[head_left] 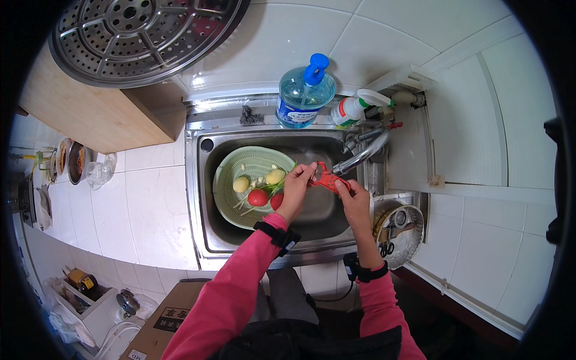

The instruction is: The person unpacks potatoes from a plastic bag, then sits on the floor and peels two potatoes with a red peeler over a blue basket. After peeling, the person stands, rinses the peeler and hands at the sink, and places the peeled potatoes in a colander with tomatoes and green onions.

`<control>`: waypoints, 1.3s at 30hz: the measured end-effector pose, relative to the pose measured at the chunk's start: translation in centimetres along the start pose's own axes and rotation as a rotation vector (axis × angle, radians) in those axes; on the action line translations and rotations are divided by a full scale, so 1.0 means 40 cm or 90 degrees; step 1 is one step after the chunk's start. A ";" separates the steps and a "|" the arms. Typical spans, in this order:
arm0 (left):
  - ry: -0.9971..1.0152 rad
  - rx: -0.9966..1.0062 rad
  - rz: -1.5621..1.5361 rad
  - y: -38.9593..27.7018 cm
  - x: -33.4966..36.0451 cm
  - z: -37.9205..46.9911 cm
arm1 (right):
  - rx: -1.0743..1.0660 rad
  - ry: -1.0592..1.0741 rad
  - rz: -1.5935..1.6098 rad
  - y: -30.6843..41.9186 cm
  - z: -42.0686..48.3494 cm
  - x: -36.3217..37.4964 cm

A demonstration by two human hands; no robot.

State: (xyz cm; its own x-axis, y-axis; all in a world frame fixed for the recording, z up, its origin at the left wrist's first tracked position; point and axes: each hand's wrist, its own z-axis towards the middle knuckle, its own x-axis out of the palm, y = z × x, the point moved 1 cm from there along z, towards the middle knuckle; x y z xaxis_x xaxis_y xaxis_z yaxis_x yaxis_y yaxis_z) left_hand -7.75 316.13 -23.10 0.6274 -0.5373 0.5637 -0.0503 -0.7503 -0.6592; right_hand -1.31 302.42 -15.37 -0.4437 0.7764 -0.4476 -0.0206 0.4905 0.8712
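Over the right part of the stainless steel sink [324, 211], a small red kitchen tool [330, 181] is held between both hands. My left hand [294, 191] pinches its left end, and my right hand [357, 204] grips its lower right end. The fingers partly cover it, so its exact kind is unclear. Below the tool's left side, in the sink, sits a pale green plastic colander [222, 202]. It contains a red tomato [258, 197], a second one partly behind my left wrist, peeled potatoes [275, 176], garlic cloves and green onions [273, 189].
A chrome faucet [364, 153] reaches close to the red tool. Behind the sink stand a blue pump bottle [303, 96] and a white spray bottle [348, 111]. A round tray with scissors [386, 249] is at right. A perforated steamer plate [105, 49] overhangs the upper left.
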 end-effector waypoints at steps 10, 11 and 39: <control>-0.070 -0.052 -0.157 -0.009 -0.042 -0.078 | -0.024 0.091 -0.068 -0.028 0.070 0.075; -0.106 -0.049 -0.167 -0.015 -0.058 -0.086 | -0.031 0.116 -0.113 -0.031 0.082 0.092; -0.135 -0.081 0.043 0.070 -0.034 -0.056 | -0.012 0.087 -0.346 0.001 0.072 0.005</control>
State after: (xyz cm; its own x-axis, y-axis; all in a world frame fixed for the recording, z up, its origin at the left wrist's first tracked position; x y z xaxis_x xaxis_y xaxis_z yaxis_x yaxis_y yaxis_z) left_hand -10.47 313.91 -24.60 0.7670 -0.5060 0.3946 -0.1873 -0.7647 -0.6166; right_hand 1.19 303.73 -16.00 -0.4767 0.3556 -0.8040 -0.2939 0.7974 0.5270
